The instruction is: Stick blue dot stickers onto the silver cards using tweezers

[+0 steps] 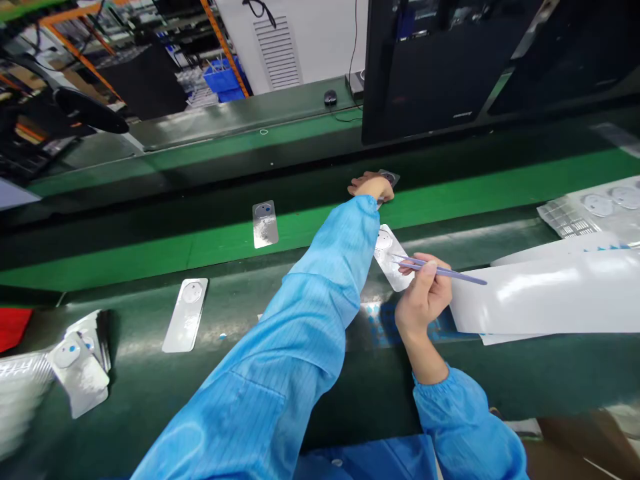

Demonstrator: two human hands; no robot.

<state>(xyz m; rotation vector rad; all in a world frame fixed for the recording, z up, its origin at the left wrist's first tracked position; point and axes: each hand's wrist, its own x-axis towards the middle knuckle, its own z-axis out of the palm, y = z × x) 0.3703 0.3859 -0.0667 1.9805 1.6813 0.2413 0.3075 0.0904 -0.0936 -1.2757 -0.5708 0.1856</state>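
Note:
My left arm in a blue smock sleeve reaches across the belt. My left hand lies at the far side, its fingers over a small silver foil strip, most of which they hide. My right hand holds slim lilac tweezers in a pinch. Their tips sit just over a silver foil strip with a round white patch, and I cannot tell whether they touch it. Right of that hand, a large white sheet curls over the belt.
More foil strips lie on the dark green belt, with a pile of them at the left. A transparent tray sits at the right. Beyond are a monitor, a mouse and blue crates.

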